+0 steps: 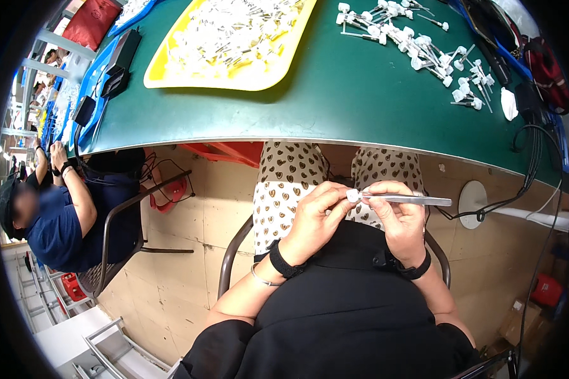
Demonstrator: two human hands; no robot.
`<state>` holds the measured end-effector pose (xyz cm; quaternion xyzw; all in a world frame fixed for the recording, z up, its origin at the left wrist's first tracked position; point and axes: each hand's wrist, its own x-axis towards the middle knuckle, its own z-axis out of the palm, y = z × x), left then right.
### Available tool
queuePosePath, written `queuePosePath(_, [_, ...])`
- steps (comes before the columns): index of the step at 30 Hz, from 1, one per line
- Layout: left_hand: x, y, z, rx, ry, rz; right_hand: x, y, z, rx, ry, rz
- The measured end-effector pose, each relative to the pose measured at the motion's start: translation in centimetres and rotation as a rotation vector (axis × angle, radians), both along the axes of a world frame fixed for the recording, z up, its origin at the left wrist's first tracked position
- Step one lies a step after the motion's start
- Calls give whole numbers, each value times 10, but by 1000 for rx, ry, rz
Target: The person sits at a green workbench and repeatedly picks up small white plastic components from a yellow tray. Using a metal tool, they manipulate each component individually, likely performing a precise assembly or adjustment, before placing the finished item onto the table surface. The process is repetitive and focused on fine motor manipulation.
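Note:
Above my lap, my left hand (322,215) pinches a small white plastic part (353,196) between thumb and fingertips. My right hand (398,218) is closed around a pair of metal tweezers (417,199), whose blunt end sticks out to the right. The tweezers' tips meet the white part; the exact contact is hidden by my fingers. On the green table ahead, a yellow tray (218,82) holds a heap of similar white parts with thin metal pins. A loose scatter of such parts (417,50) lies to the tray's right.
The green table's front edge (284,140) runs just beyond my knees. Black cables (531,155) hang at the right. On the left, a co-worker (60,215) sits by a metal-framed chair (110,243). Blue trays (93,95) and a black device (121,62) stand at the table's left end.

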<state>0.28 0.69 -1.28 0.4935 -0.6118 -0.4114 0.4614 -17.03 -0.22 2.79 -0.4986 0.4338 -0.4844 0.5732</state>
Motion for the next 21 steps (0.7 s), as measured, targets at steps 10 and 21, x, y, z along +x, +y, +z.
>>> queuePosePath(10, [2, -3, -2, -80, -61, 45, 4, -6, -9, -66, 184, 12])
queuePosePath(21, [3, -3, -3, -112, -113, 41, 8, -7, -8, 44, 106, -14])
